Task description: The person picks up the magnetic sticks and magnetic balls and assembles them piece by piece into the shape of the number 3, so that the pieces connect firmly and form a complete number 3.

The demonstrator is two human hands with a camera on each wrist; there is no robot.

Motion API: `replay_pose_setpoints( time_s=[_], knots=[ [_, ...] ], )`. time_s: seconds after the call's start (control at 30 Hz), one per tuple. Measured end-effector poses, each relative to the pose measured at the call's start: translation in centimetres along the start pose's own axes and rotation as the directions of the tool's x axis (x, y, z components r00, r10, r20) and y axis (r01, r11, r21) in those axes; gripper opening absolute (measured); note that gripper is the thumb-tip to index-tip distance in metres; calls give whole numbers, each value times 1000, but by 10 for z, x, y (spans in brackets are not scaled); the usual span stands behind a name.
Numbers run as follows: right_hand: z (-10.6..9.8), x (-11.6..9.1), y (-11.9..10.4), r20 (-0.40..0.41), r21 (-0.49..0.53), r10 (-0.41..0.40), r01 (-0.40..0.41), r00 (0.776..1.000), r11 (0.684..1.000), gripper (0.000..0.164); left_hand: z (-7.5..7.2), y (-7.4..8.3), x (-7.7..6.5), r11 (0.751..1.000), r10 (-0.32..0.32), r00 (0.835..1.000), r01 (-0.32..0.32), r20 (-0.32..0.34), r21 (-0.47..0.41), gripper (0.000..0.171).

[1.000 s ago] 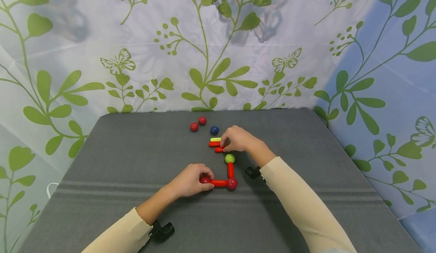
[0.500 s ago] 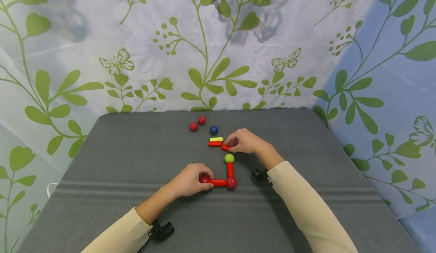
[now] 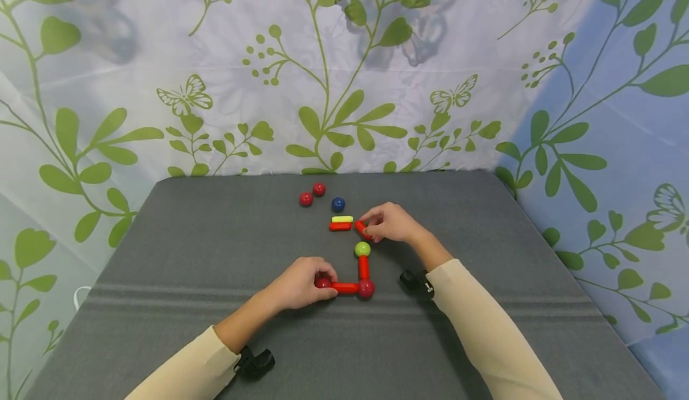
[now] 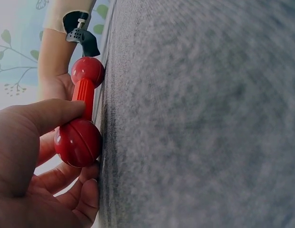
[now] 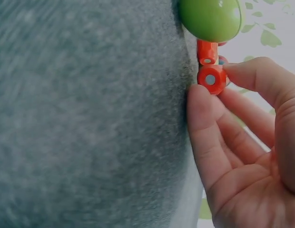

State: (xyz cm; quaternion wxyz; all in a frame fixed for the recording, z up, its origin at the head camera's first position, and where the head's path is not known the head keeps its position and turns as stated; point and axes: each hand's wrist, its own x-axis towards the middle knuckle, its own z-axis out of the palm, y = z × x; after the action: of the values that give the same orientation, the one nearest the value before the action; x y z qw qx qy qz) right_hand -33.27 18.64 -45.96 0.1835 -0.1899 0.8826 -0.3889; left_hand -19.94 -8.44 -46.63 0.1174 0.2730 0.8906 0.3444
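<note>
On the grey cloth lies an L of magnetic rods and balls. A red rod (image 3: 345, 288) runs from a red ball (image 3: 323, 283) to a red corner ball (image 3: 366, 289). From that corner another red rod (image 3: 363, 267) leads to a green ball (image 3: 362, 249). My left hand (image 3: 301, 283) grips the left ball, with the thumb on the rod's near end. Just beyond the green ball, my right hand (image 3: 392, 222) pinches a loose red rod (image 3: 360, 226), which is turned at a slant. Its grey-centred end (image 5: 214, 88) faces the right wrist camera.
Left of the right hand, a yellow rod (image 3: 342, 219) and a red rod (image 3: 340, 227) lie side by side. Behind them are a blue ball (image 3: 338, 204) and two red balls (image 3: 306, 199). A leaf-patterned curtain (image 3: 242, 107) hangs behind the table (image 3: 226, 220).
My right hand has drawn the red rod to the right, away from the other loose rods, and turned it from level to slanted. The left hand has stayed on its ball.
</note>
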Motion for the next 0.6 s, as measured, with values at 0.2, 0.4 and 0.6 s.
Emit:
replay_pose_setpoints(
  time_s=[0.2,0.4,0.6],
  knots=[
    [1,1,-3,24,67,83,-85,996,994,34,-1,0,0,1000,-8,1000,8,11,-9,10],
    [3,1,-1,21,146,91,-93,996,985,36,0,-1,1,1000,-4,1000,4,14,-8,10],
    [6,-1,0,-9,255,142,-135,990,957,36,0,-2,1,1000,3,1000,-2,8,-10,10]
  ],
)
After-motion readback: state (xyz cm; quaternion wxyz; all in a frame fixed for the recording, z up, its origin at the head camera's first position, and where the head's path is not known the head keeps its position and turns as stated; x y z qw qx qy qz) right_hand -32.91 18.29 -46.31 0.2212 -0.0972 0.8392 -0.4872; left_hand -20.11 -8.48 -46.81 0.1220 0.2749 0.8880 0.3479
